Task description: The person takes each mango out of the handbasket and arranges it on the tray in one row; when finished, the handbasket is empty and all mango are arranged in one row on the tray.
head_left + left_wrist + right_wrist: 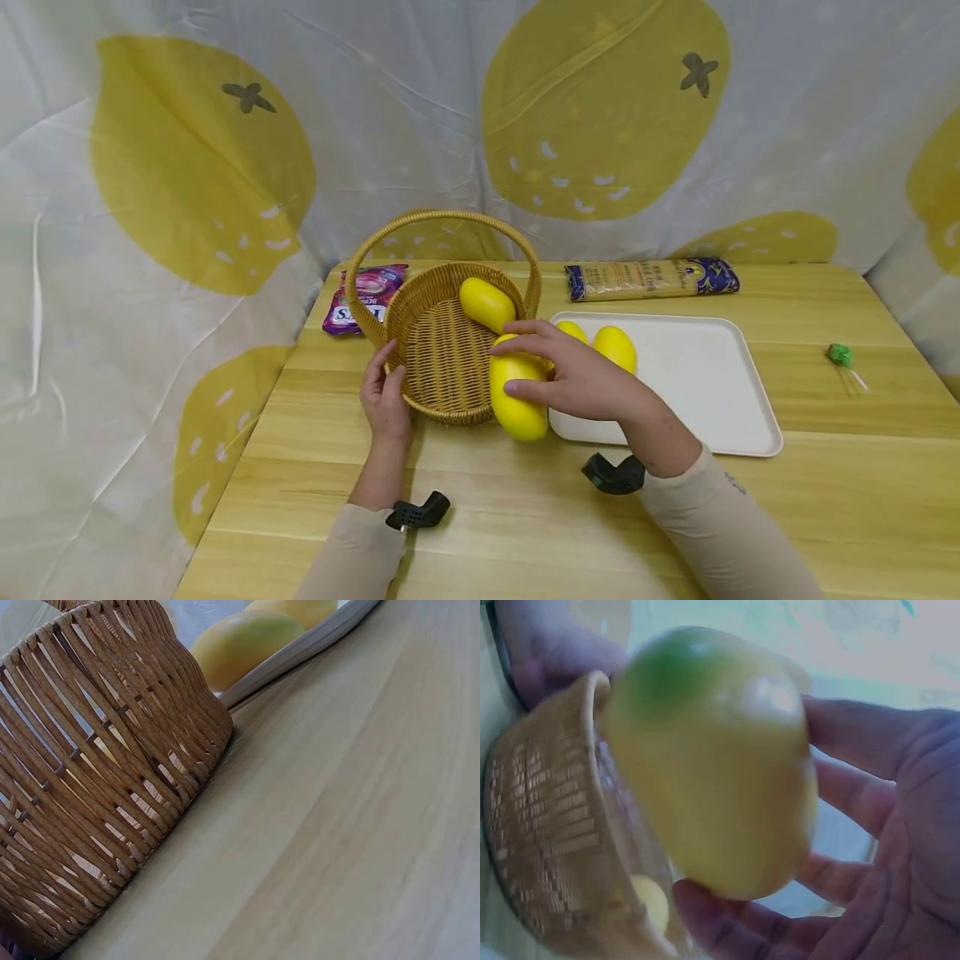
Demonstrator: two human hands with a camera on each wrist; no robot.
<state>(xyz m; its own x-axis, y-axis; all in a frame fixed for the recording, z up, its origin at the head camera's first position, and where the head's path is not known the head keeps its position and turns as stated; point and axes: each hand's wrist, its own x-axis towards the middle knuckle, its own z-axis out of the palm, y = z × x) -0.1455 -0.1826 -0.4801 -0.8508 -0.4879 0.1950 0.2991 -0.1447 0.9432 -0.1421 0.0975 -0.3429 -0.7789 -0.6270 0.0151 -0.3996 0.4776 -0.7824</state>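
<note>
My right hand [573,375] grips a yellow mango [517,400] over the right front rim of the wicker basket [442,412]. The right wrist view shows this mango [712,772] with a green end, held between thumb and fingers. At the basket's left side, my left hand [387,404] holds the rim by the foot of the tall arched handle. Another mango [486,304] lies inside the basket, against its back right wall. Two more mangoes, one of them [615,348] in plain sight and the other partly behind my right hand, rest on the white tray [697,392].
Behind the basket's left side lies a purple snack bag [367,300]. A long pack of pasta [652,279] stretches along the back, beyond the tray. Far right on the wooden table [510,533] is a green-wrapped lollipop [840,356]. A lemon-print cloth [420,108] hangs behind.
</note>
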